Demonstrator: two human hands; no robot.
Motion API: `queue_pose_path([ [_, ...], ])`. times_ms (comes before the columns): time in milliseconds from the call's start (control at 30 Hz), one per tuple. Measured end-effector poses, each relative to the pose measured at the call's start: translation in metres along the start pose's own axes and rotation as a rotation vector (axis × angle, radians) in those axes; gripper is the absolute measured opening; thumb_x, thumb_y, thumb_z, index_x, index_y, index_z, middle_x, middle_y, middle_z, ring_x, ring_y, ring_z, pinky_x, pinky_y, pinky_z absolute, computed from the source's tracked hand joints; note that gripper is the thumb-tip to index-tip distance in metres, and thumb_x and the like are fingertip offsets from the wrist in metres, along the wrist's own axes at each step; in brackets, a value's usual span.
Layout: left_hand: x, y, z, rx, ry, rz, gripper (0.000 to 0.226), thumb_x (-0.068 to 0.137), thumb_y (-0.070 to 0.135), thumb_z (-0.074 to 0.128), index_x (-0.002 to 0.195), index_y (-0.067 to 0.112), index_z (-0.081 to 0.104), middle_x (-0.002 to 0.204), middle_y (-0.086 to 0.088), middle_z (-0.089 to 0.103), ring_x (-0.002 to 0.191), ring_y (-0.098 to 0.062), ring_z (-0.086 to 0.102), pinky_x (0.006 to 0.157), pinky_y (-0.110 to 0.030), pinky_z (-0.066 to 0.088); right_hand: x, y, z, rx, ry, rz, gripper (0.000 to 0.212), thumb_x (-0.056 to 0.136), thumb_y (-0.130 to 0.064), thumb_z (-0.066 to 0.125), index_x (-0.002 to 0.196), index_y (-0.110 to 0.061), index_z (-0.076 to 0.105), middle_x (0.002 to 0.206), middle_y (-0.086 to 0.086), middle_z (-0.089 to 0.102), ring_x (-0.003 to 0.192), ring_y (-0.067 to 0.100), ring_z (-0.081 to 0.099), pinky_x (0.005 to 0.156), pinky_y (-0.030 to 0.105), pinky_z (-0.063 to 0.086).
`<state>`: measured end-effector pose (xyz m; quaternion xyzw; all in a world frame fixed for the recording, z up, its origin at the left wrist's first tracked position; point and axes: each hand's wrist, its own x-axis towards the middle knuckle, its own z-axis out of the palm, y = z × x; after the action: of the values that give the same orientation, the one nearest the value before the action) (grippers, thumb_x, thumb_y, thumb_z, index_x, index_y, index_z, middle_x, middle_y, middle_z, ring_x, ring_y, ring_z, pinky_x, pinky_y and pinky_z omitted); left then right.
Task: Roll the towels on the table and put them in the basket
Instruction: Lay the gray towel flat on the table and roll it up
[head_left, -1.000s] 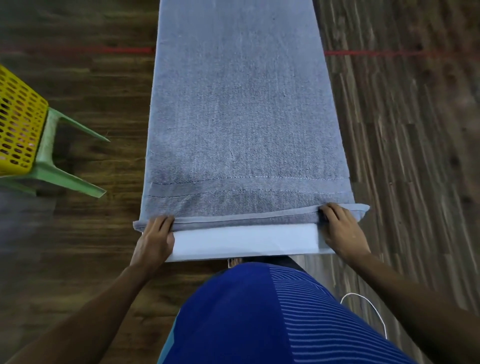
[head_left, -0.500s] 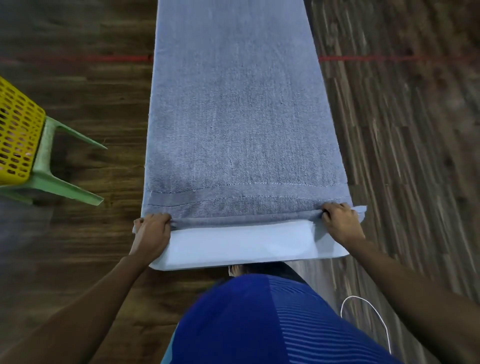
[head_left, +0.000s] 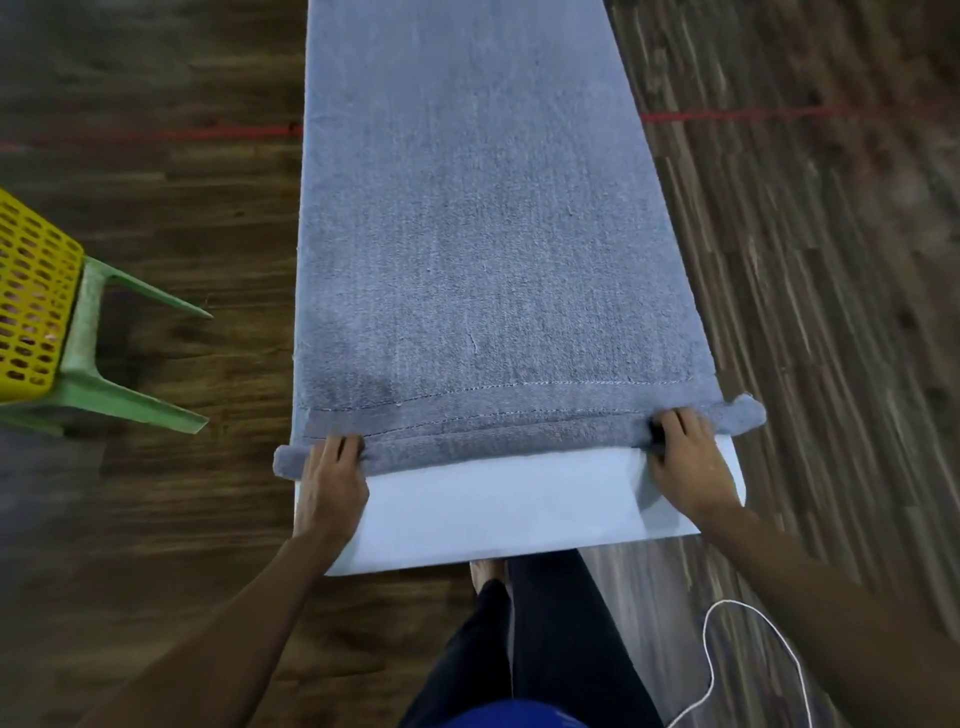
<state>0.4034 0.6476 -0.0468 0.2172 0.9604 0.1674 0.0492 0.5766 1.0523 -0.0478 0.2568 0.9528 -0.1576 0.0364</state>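
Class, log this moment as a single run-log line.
step: starting roll | left hand: grips near edge of towel | right hand: grips same edge | basket: yellow, at left

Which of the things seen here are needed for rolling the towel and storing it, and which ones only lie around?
Belong to the job: grey towel; white table under it; yellow basket; left hand and right hand, both gripping the towel's rolled edge.

Just lying about: green plastic stool; white cord on the floor; red line on the floor.
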Motion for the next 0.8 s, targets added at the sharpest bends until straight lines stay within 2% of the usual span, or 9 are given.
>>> queue_pose_path([
  [100, -0.009, 0.001, -0.001, 0.011, -0.002, 0.049, 0.031, 0.076, -0.003, 0.056, 0.107, -0.002, 0.060, 0.101, -0.018, 0.059, 0.088, -0.034, 0.053, 0.078, -0.050, 0.049, -0.007, -0.001, 0.006, -0.035, 0.027, -0.015, 0.037, 0.074, 0.003, 0.065, 0.109, -0.002, 0.055, 0.107, 0.019, 0.053, 0.098, 0.041, 0.048, 0.082, 0.054, 0.045],
  [200, -0.010, -0.003, -0.006, 0.043, -0.029, 0.104, 0.039, 0.082, 0.016, 0.043, 0.112, -0.002, 0.062, 0.107, -0.016, 0.061, 0.095, -0.032, 0.055, 0.084, -0.048, 0.050, -0.012, -0.002, 0.005, -0.084, 0.004, -0.003, 0.042, 0.078, -0.002, 0.066, 0.118, -0.005, 0.055, 0.121, 0.015, 0.054, 0.107, 0.040, 0.050, 0.076, 0.052, 0.051],
  [333, -0.009, -0.014, -0.007, 0.074, -0.133, 0.120, 0.041, 0.080, 0.023, 0.053, 0.116, 0.003, 0.061, 0.111, -0.012, 0.061, 0.101, -0.030, 0.056, 0.089, -0.044, 0.049, -0.014, -0.006, -0.002, -0.108, -0.004, 0.027, 0.039, 0.081, -0.007, 0.065, 0.118, -0.009, 0.056, 0.123, 0.010, 0.054, 0.110, 0.036, 0.051, 0.073, 0.050, 0.049],
  [433, -0.010, -0.010, -0.007, 0.048, -0.112, 0.103, 0.036, 0.077, 0.007, 0.068, 0.113, 0.003, 0.063, 0.111, -0.011, 0.061, 0.101, -0.031, 0.057, 0.088, -0.045, 0.049, -0.013, -0.013, -0.003, -0.095, 0.008, 0.090, 0.034, 0.083, -0.008, 0.064, 0.116, -0.010, 0.055, 0.120, 0.010, 0.054, 0.108, 0.036, 0.050, 0.075, 0.050, 0.047],
  [567, -0.005, -0.001, -0.010, 0.042, -0.076, 0.074, 0.032, 0.077, -0.002, 0.068, 0.108, 0.001, 0.065, 0.107, -0.013, 0.064, 0.097, -0.033, 0.058, 0.084, -0.048, 0.051, -0.008, -0.018, -0.006, -0.099, -0.023, 0.127, 0.031, 0.087, -0.008, 0.059, 0.117, -0.010, 0.053, 0.119, 0.011, 0.053, 0.108, 0.036, 0.047, 0.075, 0.050, 0.045],
  [700, 0.003, 0.003, -0.013, 0.049, -0.098, 0.028, 0.020, 0.078, -0.002, 0.065, 0.097, 0.004, 0.066, 0.095, -0.011, 0.065, 0.090, -0.033, 0.058, 0.075, -0.046, 0.051, 0.000, -0.017, -0.013, -0.113, -0.050, 0.097, 0.032, 0.086, -0.002, 0.056, 0.117, -0.009, 0.055, 0.117, 0.012, 0.055, 0.105, 0.038, 0.048, 0.076, 0.051, 0.044],
  [800, 0.009, 0.003, -0.015, 0.061, -0.110, 0.020, 0.019, 0.082, 0.009, 0.052, 0.093, 0.004, 0.066, 0.089, -0.009, 0.064, 0.084, -0.031, 0.057, 0.069, -0.044, 0.050, 0.008, -0.012, -0.016, -0.128, -0.046, 0.054, 0.029, 0.085, -0.003, 0.059, 0.114, -0.008, 0.059, 0.112, 0.013, 0.059, 0.101, 0.040, 0.050, 0.078, 0.053, 0.043],
])
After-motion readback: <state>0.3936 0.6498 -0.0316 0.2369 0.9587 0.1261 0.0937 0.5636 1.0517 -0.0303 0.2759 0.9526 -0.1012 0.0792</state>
